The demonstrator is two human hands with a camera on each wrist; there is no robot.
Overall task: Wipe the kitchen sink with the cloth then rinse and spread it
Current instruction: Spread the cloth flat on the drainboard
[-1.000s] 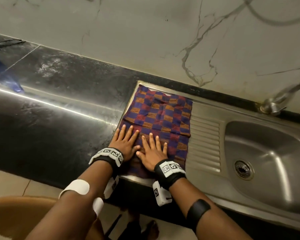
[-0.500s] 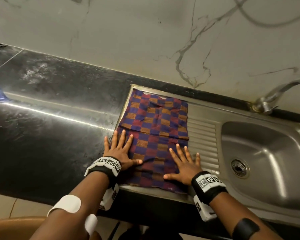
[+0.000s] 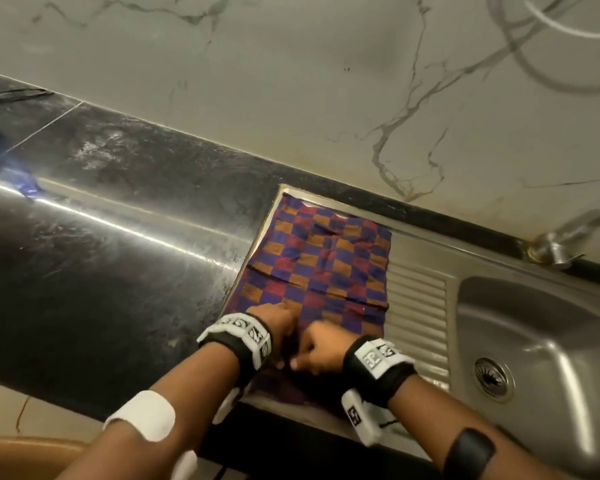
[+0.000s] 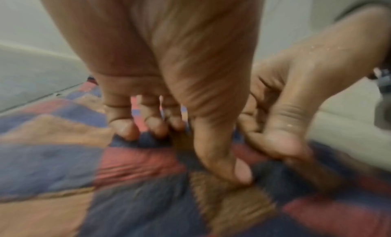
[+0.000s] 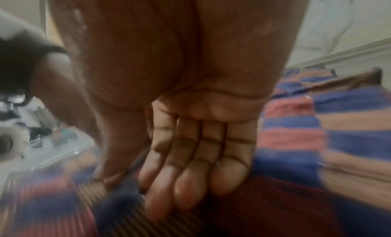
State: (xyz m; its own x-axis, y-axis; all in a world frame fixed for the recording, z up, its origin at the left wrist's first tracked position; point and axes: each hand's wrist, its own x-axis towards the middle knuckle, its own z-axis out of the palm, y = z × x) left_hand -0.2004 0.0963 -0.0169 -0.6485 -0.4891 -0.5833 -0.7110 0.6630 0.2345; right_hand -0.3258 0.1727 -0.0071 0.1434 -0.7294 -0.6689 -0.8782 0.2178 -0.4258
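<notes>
My left hand [image 3: 278, 320] sits at lower centre of the head view, thumb and curled fingers pinching the cloth [image 3: 321, 261]. Just right of it my right hand [image 3: 317, 349] pinches the same near edge, to tug out creases. The cloth lies spread on the drainboard [image 3: 418, 303], left of the sink [image 3: 534, 341], to dry.

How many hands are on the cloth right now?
2. The left hand and right hand sit close together at the near edge of the checked cloth, fingers curled, pinching the fabric.
</notes>
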